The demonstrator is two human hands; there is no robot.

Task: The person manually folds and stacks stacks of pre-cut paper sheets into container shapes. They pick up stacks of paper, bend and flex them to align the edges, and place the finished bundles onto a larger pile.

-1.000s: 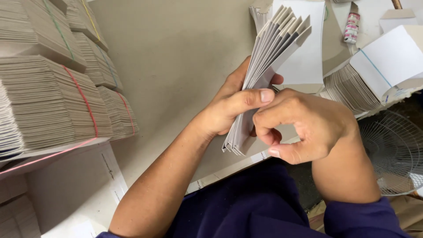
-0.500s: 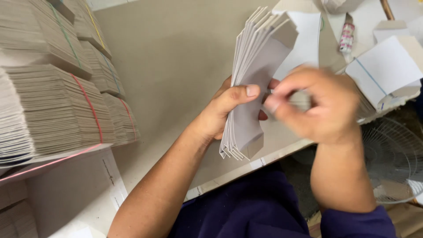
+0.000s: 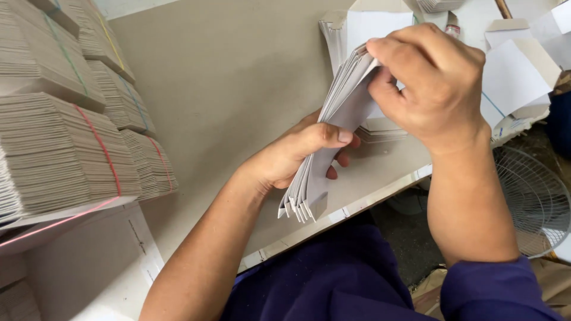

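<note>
A stack of flat grey-white cardboard blanks (image 3: 333, 128) stands on edge above the grey table (image 3: 226, 83). My left hand (image 3: 297, 154) grips the stack around its lower half, thumb across the front. My right hand (image 3: 434, 83) pinches the stack's upper end, fingers curled over the top edges. The sheets fan out slightly at the bottom near the table's front edge.
Bundles of flat cardboard blanks tied with coloured rubber bands (image 3: 65, 154) are piled along the left. More white folded blanks (image 3: 517, 71) lie at the far right of the table. A wire fan guard (image 3: 529, 202) sits on the floor to the right.
My right hand has climbed from the stack's lower edge to its top end. The stack has stayed in my left hand and tilted a little more upright.
</note>
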